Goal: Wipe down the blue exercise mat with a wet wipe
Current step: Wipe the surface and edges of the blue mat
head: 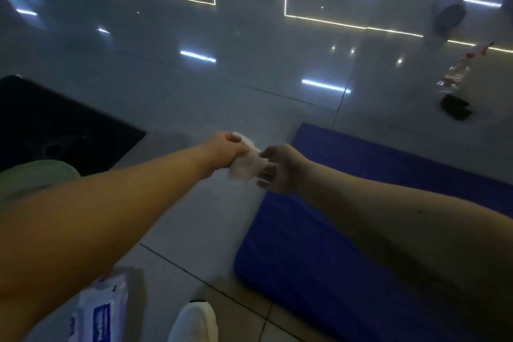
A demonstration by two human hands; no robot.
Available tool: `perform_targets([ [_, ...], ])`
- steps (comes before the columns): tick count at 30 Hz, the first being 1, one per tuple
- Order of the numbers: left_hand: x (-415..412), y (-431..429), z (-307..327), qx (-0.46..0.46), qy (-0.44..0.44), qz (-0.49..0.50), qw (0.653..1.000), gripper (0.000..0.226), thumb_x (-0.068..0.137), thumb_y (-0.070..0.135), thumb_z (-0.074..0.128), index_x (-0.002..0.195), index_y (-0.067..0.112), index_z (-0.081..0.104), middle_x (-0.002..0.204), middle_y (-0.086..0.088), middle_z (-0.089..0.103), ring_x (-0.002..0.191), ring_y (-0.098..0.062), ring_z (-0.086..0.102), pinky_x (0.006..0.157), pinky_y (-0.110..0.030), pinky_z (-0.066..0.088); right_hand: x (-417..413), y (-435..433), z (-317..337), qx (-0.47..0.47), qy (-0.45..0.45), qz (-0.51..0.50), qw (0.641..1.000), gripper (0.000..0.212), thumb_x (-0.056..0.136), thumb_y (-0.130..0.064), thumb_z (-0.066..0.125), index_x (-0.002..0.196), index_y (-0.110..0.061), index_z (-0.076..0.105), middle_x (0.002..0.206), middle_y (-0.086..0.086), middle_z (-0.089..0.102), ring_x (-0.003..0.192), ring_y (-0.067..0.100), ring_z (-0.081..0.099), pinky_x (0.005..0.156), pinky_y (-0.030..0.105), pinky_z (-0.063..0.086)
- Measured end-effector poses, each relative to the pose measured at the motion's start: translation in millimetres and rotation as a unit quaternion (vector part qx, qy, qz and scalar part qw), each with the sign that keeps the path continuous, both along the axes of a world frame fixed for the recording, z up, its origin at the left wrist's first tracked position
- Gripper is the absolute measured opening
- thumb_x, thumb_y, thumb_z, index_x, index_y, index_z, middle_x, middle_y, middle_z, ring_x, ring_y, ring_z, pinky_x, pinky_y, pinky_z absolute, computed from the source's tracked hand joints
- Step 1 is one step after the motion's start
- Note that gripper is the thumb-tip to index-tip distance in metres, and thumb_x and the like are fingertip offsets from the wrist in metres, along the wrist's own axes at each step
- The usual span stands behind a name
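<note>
Nearest: a white shoe [194, 322] and a pack of wipes [101, 311] on the tiled floor [194, 216], pack left of shoe. Blue mat [319, 253] lies flat on the floor to the right. Above the floor, just off the mat's left edge near its far corner, both hands hold one white wipe [247, 164] in the air. Left hand [224, 147] is fisted around its upper end; right hand [280, 168] pinches its lower end. Black mat [55, 125] at left. Far right: clear plastic bottle [458, 72], blurred.
</note>
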State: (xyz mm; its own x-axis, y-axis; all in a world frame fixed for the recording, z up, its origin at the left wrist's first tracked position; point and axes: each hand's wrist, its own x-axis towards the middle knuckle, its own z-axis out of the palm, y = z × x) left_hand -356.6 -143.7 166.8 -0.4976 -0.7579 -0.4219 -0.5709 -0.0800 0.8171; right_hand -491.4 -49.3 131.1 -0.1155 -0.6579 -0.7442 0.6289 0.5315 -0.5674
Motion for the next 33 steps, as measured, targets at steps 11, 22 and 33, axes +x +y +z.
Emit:
perform_targets([
  [11, -81, 22, -88, 0.12, -0.074, -0.038, 0.989, 0.043, 0.092, 0.008, 0.07, 0.128, 0.006, 0.047, 0.123, -0.019, 0.06, 0.095, -0.026, 0.068, 0.065, -0.029, 0.059, -56, 52, -66, 0.098, 0.149, -0.105, 0.978, 0.061, 0.094, 0.002, 0.064, 0.15, -0.011, 0.042, 0.135, 0.02, 0.055, 0.114, 0.035, 0.063, 0.082, 0.04, 0.061],
  [22, -147, 84, -35, -0.068, -0.167, -0.425, 0.887, 0.032, 0.092, 0.023, 0.071, 0.123, 0.017, 0.067, 0.108, 0.0, 0.067, 0.097, -0.014, 0.064, 0.089, -0.031, 0.055, -91, 141, -11, 0.172, 0.394, 0.06, 0.901, 0.035, 0.087, -0.011, 0.076, 0.12, -0.012, 0.066, 0.114, 0.004, 0.064, 0.1, 0.017, 0.062, 0.067, 0.02, 0.05],
  [33, -133, 125, 97, -0.158, -0.126, -0.319, 0.926, 0.03, 0.093, 0.021, 0.063, 0.113, -0.001, 0.065, 0.107, -0.016, 0.068, 0.097, -0.028, 0.067, 0.094, -0.037, 0.056, -92, 171, 103, -0.045, 0.247, -0.098, 0.963, 0.082, 0.06, -0.017, 0.086, 0.134, 0.002, 0.055, 0.128, 0.022, 0.065, 0.114, 0.04, 0.066, 0.094, 0.053, 0.056],
])
